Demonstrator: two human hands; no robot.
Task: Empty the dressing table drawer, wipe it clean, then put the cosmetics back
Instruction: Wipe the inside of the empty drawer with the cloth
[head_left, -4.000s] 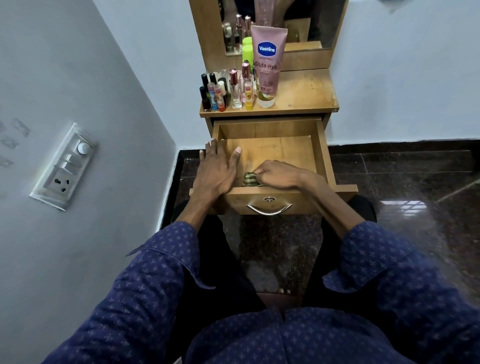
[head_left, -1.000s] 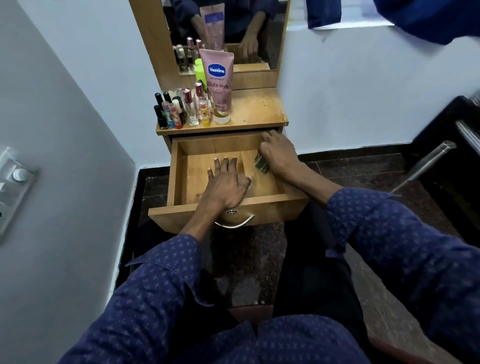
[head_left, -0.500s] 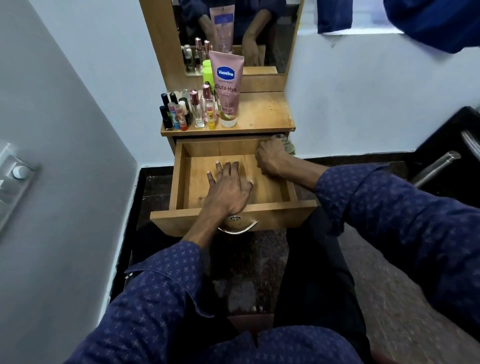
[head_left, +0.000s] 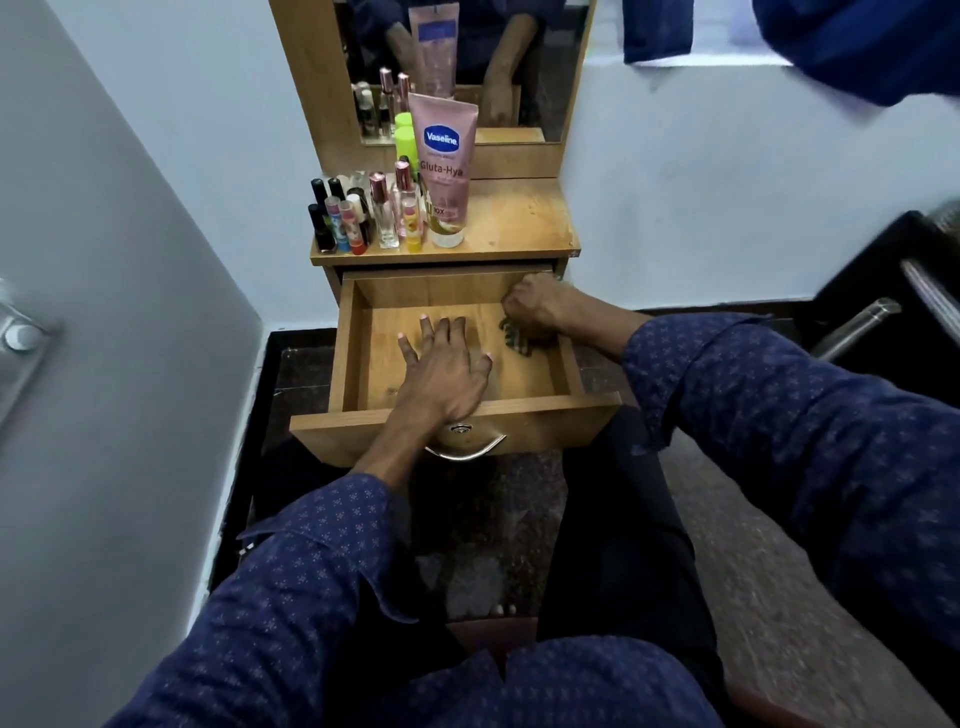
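Observation:
The wooden drawer (head_left: 353, 332) is pulled out, with no cosmetics inside. My left hand (head_left: 444, 371) lies flat on the drawer floor, fingers spread. My right hand (head_left: 535, 306) grips a dark patterned cloth (head_left: 517, 338) against the drawer's far right corner, by the right wall. On the tabletop (head_left: 519, 218) stand the cosmetics: a pink Vaseline tube (head_left: 444, 166), small perfume bottles (head_left: 384, 213), nail polishes (head_left: 322, 218) and lip balms (head_left: 349, 223), all grouped at the left.
A mirror (head_left: 467, 62) rises behind the tabletop. A grey wall with a switch plate (head_left: 21, 343) runs along the left. A dark chair with a metal arm (head_left: 857, 327) stands at the right. My knees sit just under the drawer front.
My right hand with the cloth has come from the drawer's far right rim down onto its floor in the right corner. My left hand stays flat in the drawer.

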